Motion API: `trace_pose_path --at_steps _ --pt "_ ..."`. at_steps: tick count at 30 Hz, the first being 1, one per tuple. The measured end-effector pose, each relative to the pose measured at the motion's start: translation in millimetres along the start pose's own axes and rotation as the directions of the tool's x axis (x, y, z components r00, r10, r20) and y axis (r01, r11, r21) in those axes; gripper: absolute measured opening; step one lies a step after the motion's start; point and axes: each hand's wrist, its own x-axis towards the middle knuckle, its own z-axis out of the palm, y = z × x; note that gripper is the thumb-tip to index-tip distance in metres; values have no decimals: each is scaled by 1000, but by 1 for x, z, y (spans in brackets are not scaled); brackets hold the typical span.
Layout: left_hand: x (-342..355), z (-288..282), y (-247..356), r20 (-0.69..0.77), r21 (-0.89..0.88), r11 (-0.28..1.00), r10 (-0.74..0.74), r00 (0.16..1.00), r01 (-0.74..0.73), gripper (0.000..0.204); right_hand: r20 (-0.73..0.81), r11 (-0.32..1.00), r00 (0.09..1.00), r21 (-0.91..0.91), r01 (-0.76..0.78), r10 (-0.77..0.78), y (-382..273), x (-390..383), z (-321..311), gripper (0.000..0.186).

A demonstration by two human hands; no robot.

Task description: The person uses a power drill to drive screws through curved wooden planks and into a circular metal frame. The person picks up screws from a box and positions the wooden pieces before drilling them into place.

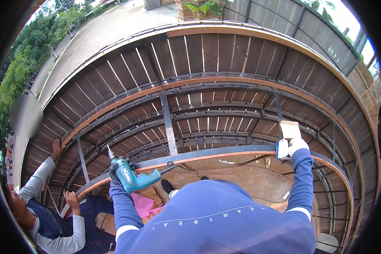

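Note:
In the dark glove of my left hand (114, 171) is a teal power drill (128, 174). My fingers wrap round the front of its body, and its bit points up and away to the left. The drill lies close to the curved metal rail (224, 151). My right hand (298, 145), in a white glove, is closed on a small open cardboard box (289, 129) with a blue and white side. The box is held over the same rail, farther right. What is inside the box I cannot make out.
A co-worker (51, 216) at the left has a hand (73, 202) by the rail and another on a higher band. Slatted dark boards (211, 53) curve round ahead, with upright metal struts (168, 122). Pink sheeting (142, 205) and a cord (186, 170) lie below.

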Motion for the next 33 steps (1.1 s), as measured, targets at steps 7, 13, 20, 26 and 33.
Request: trace_pose_path --at_steps 7,13,20,26,33 --pt "-5 -14 3 0 -4 1000 -2 1000 2 61 -305 971 952 218 100 -29 17 -5 -17 11" --pt "5 -20 2 44 -83 996 -42 998 45 56 -328 352 943 877 327 -59 -46 -43 -46 24" --pt "-10 -3 -10 43 -129 990 -51 998 56 57 104 117 688 993 -29 -718 -208 -118 -21 26" --pt "-79 57 -45 -18 39 992 117 993 -116 57 123 216 356 947 236 -926 -255 -131 5 25" --pt "-114 108 -64 20 353 928 116 993 -116 64 237 303 238 905 299 -942 -301 -133 -9 23"
